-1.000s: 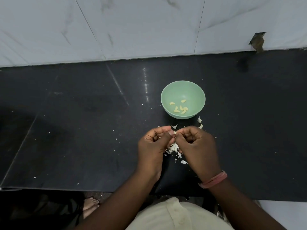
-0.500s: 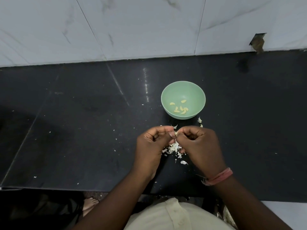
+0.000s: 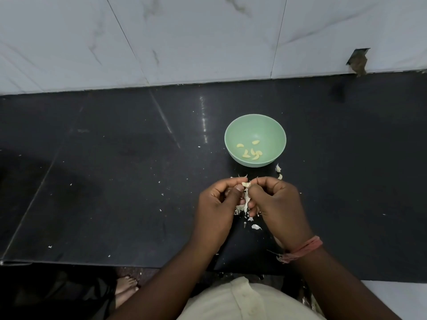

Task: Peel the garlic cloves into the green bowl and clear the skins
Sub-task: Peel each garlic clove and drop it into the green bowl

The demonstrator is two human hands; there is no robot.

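While both hands meet just short of the green bowl [image 3: 233,139], the left hand [image 3: 217,204] and right hand [image 3: 275,202] curl their fingers onto one garlic clove [image 3: 245,184], pinched between the thumbs and fingertips. Peeled cloves [image 3: 250,152] lie inside the bowl. Loose skins [image 3: 242,210] sit on the black desk [image 3: 115,181] under the hands, wrists angled inward.

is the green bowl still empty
No, several peeled pale garlic cloves lie in the bottom of the round green plastic bowl on the black countertop.

The black countertop [image 3: 115,181] (glossy) bears a green bowl [image 3: 233,125] and garlic skins [image 3: 256,227].
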